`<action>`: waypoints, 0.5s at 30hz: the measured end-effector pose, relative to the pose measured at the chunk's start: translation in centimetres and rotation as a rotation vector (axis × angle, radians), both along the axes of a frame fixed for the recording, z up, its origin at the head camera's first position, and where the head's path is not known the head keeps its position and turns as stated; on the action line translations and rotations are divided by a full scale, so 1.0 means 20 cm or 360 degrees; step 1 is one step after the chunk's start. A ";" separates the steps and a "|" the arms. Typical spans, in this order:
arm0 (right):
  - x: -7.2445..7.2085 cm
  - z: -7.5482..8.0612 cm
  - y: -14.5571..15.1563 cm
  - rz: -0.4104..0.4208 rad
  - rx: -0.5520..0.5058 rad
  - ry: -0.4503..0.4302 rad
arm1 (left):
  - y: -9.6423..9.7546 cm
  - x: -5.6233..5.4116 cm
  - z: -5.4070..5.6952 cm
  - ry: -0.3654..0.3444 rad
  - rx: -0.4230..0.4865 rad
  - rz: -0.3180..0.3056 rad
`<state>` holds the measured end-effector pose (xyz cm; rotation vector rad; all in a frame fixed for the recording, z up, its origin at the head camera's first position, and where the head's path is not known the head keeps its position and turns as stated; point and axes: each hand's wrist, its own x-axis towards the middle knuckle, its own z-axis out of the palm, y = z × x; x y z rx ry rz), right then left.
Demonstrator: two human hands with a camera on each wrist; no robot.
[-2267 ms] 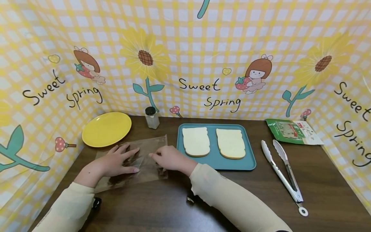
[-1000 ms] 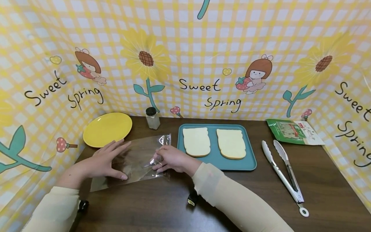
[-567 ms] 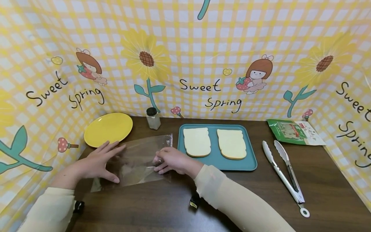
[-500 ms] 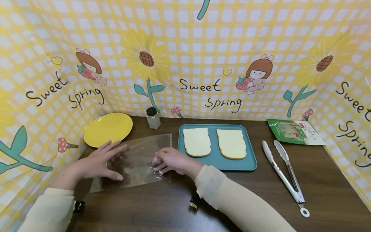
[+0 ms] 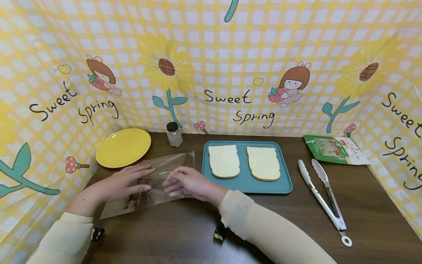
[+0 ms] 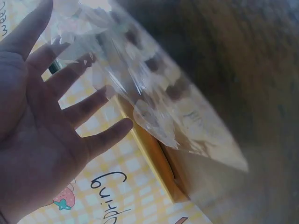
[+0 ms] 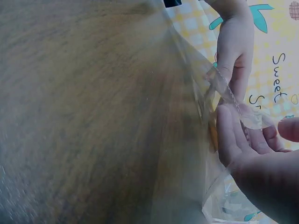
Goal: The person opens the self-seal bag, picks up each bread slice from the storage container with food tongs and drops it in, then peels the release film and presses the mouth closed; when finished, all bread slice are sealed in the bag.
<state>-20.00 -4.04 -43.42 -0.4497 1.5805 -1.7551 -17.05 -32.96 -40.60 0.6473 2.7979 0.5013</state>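
A clear plastic bag (image 5: 165,163) lies across the dark table between my two hands. My left hand (image 5: 123,183) spreads over its left part; in the left wrist view the fingers (image 6: 77,109) are straight and apart, their tips at the crinkled film (image 6: 145,88). My right hand (image 5: 189,183) is over the bag's right part, palm turned inward. In the right wrist view its fingers (image 7: 233,135) are slightly bent, a seam of the bag (image 7: 233,100) crosses them, and the thumb (image 7: 289,128) stands away from them. Part of the bag is hidden beneath both hands.
A yellow plate (image 5: 122,147) and a black-capped shaker (image 5: 174,135) stand behind the bag. Right of it, a blue tray (image 5: 243,185) carries two bread slices (image 5: 224,161). Farther right lie metal tongs (image 5: 324,198) and a green-and-white packet (image 5: 334,150).
My right hand has let go of the fold it pinched and shifted left over the bag. The left hand first drew back left, then came right again. Tray, plate and tongs stay put.
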 end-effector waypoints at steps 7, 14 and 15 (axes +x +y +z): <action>0.01 0.01 0.01 -0.0001 0.0041 0.0033 | 0.02 -0.02 -0.01 0.0040 0.0107 -0.0022; 0.02 0.00 0.00 0.0020 0.0071 0.0078 | 0.04 -0.05 -0.05 0.0160 0.0166 -0.0077; 0.02 0.00 0.00 0.0027 0.0072 0.0084 | 0.04 -0.05 -0.05 0.0170 0.0177 -0.0092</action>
